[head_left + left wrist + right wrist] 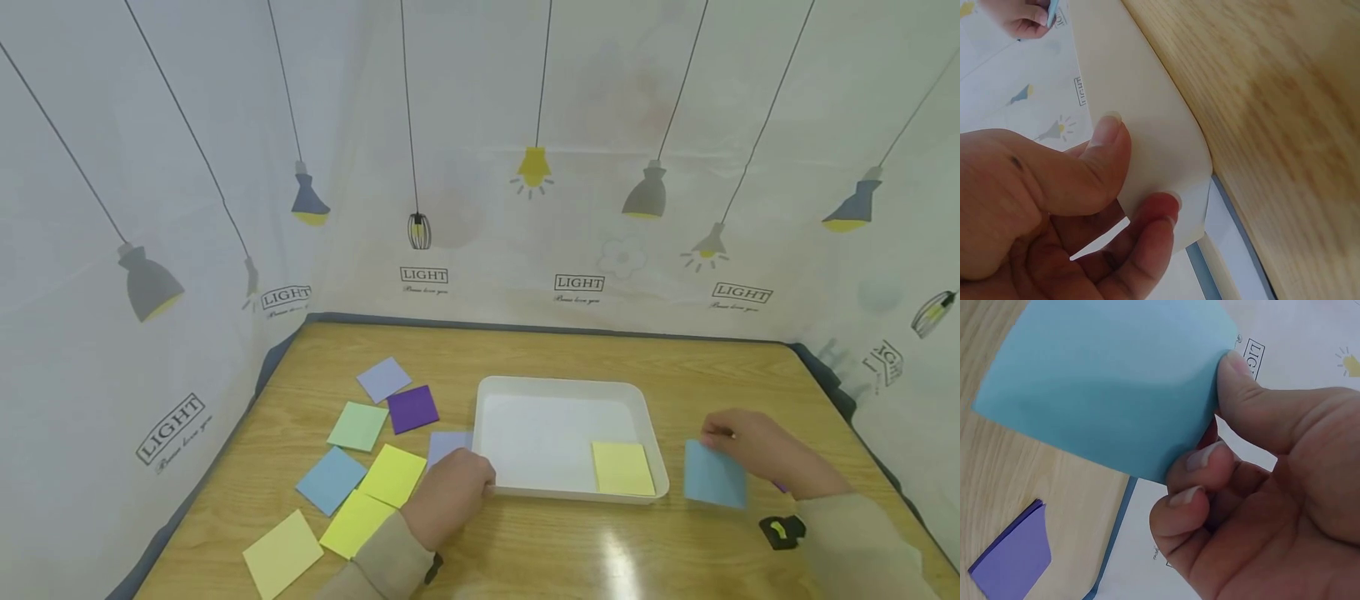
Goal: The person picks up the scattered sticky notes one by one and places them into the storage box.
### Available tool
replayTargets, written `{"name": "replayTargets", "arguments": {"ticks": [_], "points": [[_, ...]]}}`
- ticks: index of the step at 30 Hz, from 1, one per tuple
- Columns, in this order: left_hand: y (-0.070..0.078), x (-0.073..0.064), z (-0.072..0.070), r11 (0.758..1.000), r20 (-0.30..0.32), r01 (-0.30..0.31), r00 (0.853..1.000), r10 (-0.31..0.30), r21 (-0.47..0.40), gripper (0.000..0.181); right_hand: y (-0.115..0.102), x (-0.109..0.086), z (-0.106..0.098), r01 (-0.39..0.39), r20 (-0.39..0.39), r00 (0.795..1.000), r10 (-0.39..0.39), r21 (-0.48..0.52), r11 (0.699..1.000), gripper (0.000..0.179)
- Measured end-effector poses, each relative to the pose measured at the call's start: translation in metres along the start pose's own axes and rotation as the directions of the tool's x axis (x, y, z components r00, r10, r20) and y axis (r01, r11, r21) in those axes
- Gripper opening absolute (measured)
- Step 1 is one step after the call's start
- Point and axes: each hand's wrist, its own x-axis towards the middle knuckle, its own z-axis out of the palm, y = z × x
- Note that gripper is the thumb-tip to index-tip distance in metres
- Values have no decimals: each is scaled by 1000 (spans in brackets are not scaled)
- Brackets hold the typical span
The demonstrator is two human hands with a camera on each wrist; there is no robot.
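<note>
A white tray [555,492] lies on the wooden table with a pale yellow sticky note [623,468] in its front right corner. My left hand [452,497] grips the tray at its front left corner. In the left wrist view, the thumb [1100,153] presses the tray's outer wall [1147,100]. Just right of the tray, my right hand [761,446] pinches a blue sticky note [715,477] by its edge, above the table. The right wrist view shows this blue note [1104,381] between thumb and fingers, with purple sticky notes [1016,553] below on the table.
Left of the tray lie several loose notes: lavender [384,379], dark purple [413,409], green [358,427], blue [331,481], bright yellow [393,475] and pale yellow [282,554]. Another lavender note [444,446] is partly covered by the left hand. A lamp-printed curtain [480,167] surrounds the table.
</note>
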Motion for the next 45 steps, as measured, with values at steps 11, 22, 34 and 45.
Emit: {"name": "replayTargets", "arguments": {"ticks": [11,22,34,45], "points": [[2,0,-3,1000,3,-2,1000,2,-5,16,-16,13,4,61,-17,998,-61,0,998,17],[3,-1,-5,1000,6,2,1000,-2,-5,15,-34,24,7,112,-31,993,-112,-3,994,19],[3,-1,-4,1000,7,11,1000,-11,-13,17,-53,33,10,126,-12,992,-125,41,991,25],[3,-2,-4,1000,-19,-2,1000,2,3,16,-71,47,12,160,-1,987,-160,19,987,18]]}}
